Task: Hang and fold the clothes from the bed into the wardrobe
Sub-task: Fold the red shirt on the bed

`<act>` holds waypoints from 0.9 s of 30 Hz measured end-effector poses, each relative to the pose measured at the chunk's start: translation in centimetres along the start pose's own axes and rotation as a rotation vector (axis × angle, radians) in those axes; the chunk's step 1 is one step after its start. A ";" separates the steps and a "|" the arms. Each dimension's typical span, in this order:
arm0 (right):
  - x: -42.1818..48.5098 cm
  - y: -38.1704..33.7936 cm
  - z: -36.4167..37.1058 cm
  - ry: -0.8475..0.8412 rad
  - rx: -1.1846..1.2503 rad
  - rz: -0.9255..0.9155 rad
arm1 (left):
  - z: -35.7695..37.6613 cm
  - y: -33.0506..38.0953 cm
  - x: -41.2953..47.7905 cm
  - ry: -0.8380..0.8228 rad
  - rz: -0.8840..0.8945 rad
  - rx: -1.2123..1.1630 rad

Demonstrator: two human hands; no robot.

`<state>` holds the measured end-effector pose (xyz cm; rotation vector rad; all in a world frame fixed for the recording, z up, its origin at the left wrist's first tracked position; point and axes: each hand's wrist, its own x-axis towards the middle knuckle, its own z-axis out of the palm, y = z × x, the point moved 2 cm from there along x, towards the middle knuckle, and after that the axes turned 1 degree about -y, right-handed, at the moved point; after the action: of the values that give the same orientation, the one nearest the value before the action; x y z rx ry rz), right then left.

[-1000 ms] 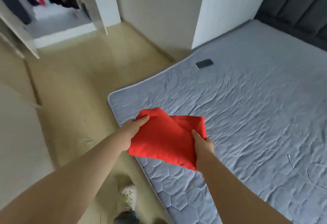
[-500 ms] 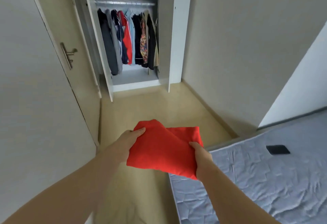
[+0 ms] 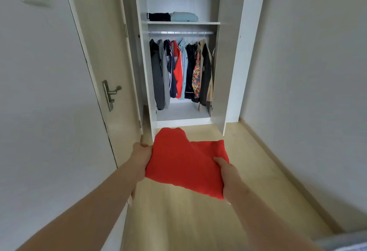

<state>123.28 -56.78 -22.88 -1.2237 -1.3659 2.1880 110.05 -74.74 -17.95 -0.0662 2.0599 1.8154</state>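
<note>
A folded red garment [image 3: 185, 161] is held flat in front of me over the floor. My left hand [image 3: 141, 156] grips its left edge and my right hand [image 3: 227, 171] grips its right edge, thumb on top. Straight ahead stands the open white wardrobe [image 3: 241, 52]. Several clothes [image 3: 180, 72] hang on its rail. On its upper shelf [image 3: 206, 23] lie a folded dark garment [image 3: 158, 17] and a folded light blue garment [image 3: 184, 16]. Only a corner of the bed [image 3: 345, 243] shows at the lower right.
A beige door [image 3: 103, 56] with a metal handle [image 3: 110, 94] stands on the left beside the wardrobe. Light wooden floor [image 3: 188, 221] runs between me and the wardrobe. A plain wall [image 3: 307, 72] closes the right side.
My view has turned from the bed to face the wardrobe, which is now nearer and centred. Both hands still hold the red garment; the bed has slid almost out of view.
</note>
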 end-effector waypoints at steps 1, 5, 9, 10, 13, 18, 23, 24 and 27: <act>1.9 -1.2 0.9 -0.023 -0.008 -0.013 | 0.7 0.8 2.1 -0.003 0.011 0.054; 10.8 -6.7 2.9 -0.079 -0.029 -0.048 | 5.2 4.5 9.5 -0.117 -0.094 0.041; 18.6 -13.5 5.1 -0.105 -0.074 -0.127 | 9.5 8.9 17.4 -0.246 -0.181 -0.093; 20.3 -15.0 5.8 -0.112 -0.091 -0.145 | 10.4 9.9 19.0 -0.273 -0.180 -0.064; 24.4 -17.8 7.9 -0.128 -0.143 -0.157 | 12.6 11.9 23.6 -0.250 -0.127 0.044; 31.2 -21.8 10.0 -0.108 -0.105 -0.146 | 15.6 15.0 31.9 -0.136 -0.079 -0.100; 39.7 -27.3 14.6 -0.138 -0.054 -0.166 | 17.5 18.2 42.2 -0.103 -0.197 -0.108; 41.5 -28.6 15.9 -0.146 -0.052 -0.168 | 17.9 19.2 44.4 -0.136 -0.220 -0.110; 46.5 -32.2 19.5 -0.164 -0.033 -0.165 | 18.8 22.9 50.1 -0.255 -0.262 -0.186</act>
<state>74.24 -23.18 -15.73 -0.9229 -1.5137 2.1969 62.13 -42.04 -13.90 -0.1406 1.6247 1.7465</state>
